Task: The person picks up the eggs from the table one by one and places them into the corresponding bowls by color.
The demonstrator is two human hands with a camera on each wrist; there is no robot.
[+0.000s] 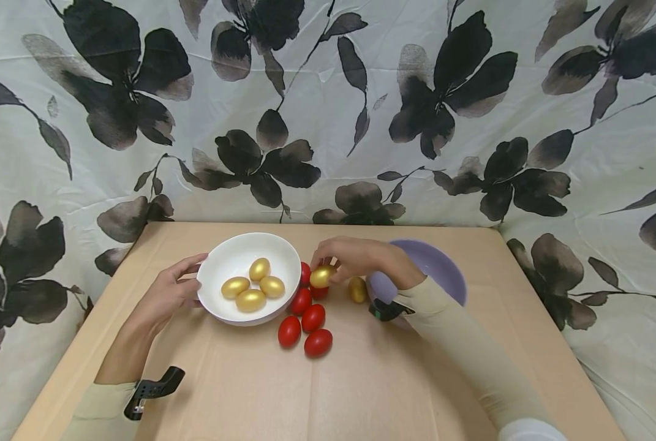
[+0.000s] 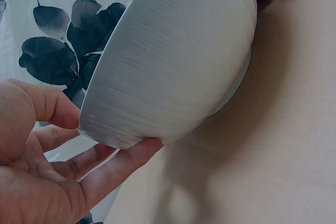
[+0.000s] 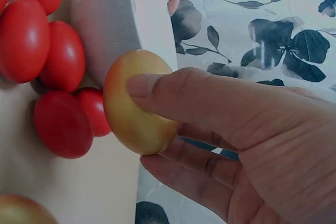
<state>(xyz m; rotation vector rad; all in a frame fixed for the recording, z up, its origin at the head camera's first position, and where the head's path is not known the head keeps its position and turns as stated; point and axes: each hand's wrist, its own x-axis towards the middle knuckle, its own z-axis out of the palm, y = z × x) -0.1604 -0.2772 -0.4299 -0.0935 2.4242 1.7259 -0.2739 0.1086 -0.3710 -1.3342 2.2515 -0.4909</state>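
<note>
My left hand [image 1: 174,293] holds the left side of a white bowl [image 1: 209,269], its fingertips at the rim and outer wall [image 2: 173,61]. Inside the bowl lie several shiny gold eggs [image 1: 251,300]. Just right of the bowl, my right hand [image 1: 355,260] pinches another gold egg [image 3: 137,103] between thumb and fingers, above some red eggs [image 1: 301,301]. One more gold egg [image 1: 358,290] sits on the table beneath the right wrist, beside a purple bowl [image 1: 449,275] that the right forearm partly hides.
Several red eggs [image 1: 318,343] are clustered on the wooden table [image 1: 250,392] along the white bowl's right side. A floral cloth [image 1: 328,122] hangs behind the table's far edge. Each wrist wears a black strap [image 1: 159,384].
</note>
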